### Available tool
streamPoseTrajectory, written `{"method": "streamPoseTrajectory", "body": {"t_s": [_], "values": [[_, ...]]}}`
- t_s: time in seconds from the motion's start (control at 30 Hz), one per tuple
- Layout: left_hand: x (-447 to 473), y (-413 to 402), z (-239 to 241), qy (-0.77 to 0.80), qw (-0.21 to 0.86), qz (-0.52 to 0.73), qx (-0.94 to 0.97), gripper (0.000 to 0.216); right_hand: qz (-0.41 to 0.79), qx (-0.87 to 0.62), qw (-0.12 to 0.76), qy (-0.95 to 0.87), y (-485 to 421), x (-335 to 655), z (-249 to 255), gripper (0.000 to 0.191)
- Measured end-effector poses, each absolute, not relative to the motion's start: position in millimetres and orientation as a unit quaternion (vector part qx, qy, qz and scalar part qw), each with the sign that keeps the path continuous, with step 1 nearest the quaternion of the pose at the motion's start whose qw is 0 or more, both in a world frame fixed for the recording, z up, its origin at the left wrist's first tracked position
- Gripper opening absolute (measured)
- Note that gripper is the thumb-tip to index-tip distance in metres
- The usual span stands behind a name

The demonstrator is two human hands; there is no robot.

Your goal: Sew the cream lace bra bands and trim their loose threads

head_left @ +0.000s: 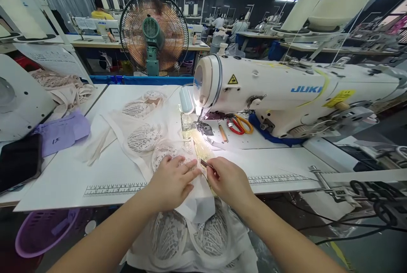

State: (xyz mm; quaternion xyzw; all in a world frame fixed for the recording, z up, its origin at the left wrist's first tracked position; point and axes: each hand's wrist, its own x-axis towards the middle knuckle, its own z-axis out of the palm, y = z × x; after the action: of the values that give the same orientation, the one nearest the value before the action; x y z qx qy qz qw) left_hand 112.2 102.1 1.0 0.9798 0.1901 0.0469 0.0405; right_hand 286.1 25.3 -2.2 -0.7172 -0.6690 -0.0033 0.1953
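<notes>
My left hand [173,179] lies on white lace garment pieces [143,137] at the front edge of the sewing table [63,175], fingers curled and pressing the fabric down. My right hand [227,179] sits just to its right and pinches a small metal tool [205,163], tweezers or thread snips, whose tip points at the fabric. The lit presser foot [203,129] of the white JUKI sewing machine [286,90] is right behind both hands. More lace pieces hang off the table edge into my lap [190,235].
Orange-handled scissors [240,124] lie under the machine arm. A purple paper [63,131] and a dark phone [17,160] sit at the left, a purple basket [41,230] below the table. A fan [154,31] stands behind; other workers sit at distant tables.
</notes>
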Motion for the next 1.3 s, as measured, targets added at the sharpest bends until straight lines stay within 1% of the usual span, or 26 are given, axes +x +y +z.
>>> {"method": "streamPoseTrajectory", "body": {"t_s": [0.1, 0.3, 0.47, 0.67, 0.83, 1.3], "values": [[112, 108, 6, 0.174, 0.046, 0.025, 0.983, 0.042, -0.008, -0.716, 0.191, -0.671, 25, 286, -2, 0.021], [117, 102, 4, 0.171, 0.010, 0.024, 0.985, 0.044, -0.005, -0.714, 0.165, -0.680, 25, 283, -6, 0.018], [119, 97, 2, 0.178, 0.011, 0.022, 0.984, 0.044, -0.005, -0.717, 0.121, -0.687, 27, 282, -5, 0.019], [120, 96, 2, 0.179, 0.024, 0.018, 0.983, 0.043, 0.008, -0.714, 0.062, -0.697, 30, 274, 5, 0.016], [118, 96, -1, 0.180, 0.027, 0.024, 0.983, 0.045, 0.026, -0.716, 0.029, -0.697, 27, 277, 13, 0.016], [117, 95, -7, 0.181, 0.030, 0.050, 0.982, 0.043, 0.023, -0.728, 0.019, -0.685, 33, 274, 10, 0.017]]}}
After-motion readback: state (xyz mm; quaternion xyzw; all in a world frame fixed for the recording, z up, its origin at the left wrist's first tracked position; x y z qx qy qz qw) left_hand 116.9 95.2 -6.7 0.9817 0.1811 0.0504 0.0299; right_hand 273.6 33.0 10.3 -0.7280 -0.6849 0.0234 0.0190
